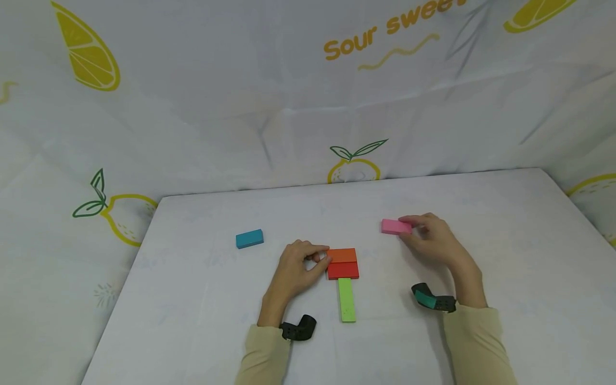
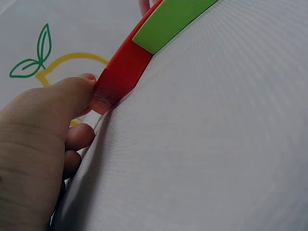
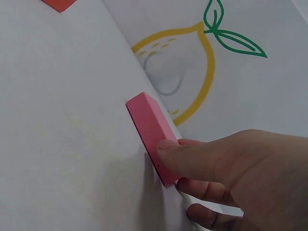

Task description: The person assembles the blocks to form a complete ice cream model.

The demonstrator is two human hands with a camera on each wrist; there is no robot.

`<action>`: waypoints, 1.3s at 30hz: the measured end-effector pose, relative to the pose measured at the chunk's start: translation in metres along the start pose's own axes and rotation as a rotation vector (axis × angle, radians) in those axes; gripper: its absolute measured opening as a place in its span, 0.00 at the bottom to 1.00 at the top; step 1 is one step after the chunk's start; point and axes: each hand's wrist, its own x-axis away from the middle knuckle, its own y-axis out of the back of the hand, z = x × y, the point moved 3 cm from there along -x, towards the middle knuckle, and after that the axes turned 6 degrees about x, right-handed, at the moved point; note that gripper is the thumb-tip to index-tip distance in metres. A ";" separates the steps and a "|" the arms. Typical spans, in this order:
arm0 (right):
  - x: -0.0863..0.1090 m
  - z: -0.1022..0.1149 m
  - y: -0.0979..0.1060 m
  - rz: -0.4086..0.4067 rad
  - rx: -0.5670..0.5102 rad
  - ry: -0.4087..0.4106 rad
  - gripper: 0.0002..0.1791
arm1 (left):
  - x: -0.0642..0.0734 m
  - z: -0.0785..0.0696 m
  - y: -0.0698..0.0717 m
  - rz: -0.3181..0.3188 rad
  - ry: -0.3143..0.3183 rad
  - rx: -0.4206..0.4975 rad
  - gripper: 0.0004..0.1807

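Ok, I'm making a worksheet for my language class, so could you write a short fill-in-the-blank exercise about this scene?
1. The right hand pinches the ____.
2. The hand touching the end of the orange block is the ____.
3. Between the orange block and the green block lies the ____.
4. In the head view, the block farthest to the left is the ____.

Missing words: pink block; left hand; red block; blue block.
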 end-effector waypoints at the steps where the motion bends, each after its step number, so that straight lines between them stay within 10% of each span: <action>1: 0.000 0.001 0.000 0.006 0.002 0.001 0.23 | 0.000 0.000 0.000 0.000 0.001 0.000 0.12; 39: -0.005 0.041 -0.022 0.079 0.010 0.127 0.20 | 0.000 -0.001 0.001 0.002 0.004 -0.001 0.12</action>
